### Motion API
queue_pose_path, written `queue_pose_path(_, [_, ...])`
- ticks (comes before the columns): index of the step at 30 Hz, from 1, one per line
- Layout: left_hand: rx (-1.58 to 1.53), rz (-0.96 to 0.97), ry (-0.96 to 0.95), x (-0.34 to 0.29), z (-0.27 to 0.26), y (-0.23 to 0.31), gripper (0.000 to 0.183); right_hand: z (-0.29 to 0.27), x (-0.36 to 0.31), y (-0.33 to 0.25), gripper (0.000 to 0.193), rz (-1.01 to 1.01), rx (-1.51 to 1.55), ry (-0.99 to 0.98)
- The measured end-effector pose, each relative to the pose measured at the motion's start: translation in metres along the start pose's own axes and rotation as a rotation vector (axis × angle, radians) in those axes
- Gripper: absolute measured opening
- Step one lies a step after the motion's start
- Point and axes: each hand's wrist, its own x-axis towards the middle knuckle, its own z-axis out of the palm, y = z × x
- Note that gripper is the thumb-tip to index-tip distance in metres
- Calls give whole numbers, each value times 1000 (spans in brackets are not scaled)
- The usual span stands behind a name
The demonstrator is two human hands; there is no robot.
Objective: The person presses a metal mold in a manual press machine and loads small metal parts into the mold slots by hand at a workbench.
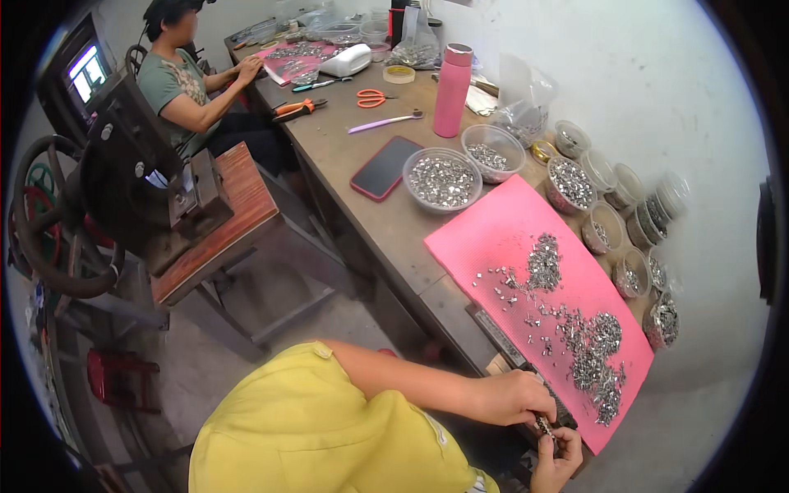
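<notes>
Just off mat edge (503, 319), seemingly, fingers (544, 400)

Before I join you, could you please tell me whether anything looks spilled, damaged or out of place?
A purple toothbrush lying left of the pink bottle seems slightly odd on this workbench. The metal pieces lie loose on the pink mat, though mostly heaped, so probably not spilled. No damage shows.
</notes>
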Motion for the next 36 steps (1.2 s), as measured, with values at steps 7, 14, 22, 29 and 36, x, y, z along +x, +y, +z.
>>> queue_pose_path(7, [94,-97,77,-3,-17,7,28,5,-4,-22,11,165,138,134])
queue_pose_path(14, [84,-267,62,-8,-26,3,21,21,2,-17,16,-64,80,193])
queue_pose_path(22, [33,-230,74,-9,-20,-2,21,21,-14,-22,18,-25,109,287])
queue_pose_path(29, [-122,-240,71,-16,-16,-19,19,13,-8,-33,19,-141,-20,324])
queue_pose_path(36, [-91,-180,148,-12,-15,-15,20,-1,-1,-40,15,-147,-150,405])
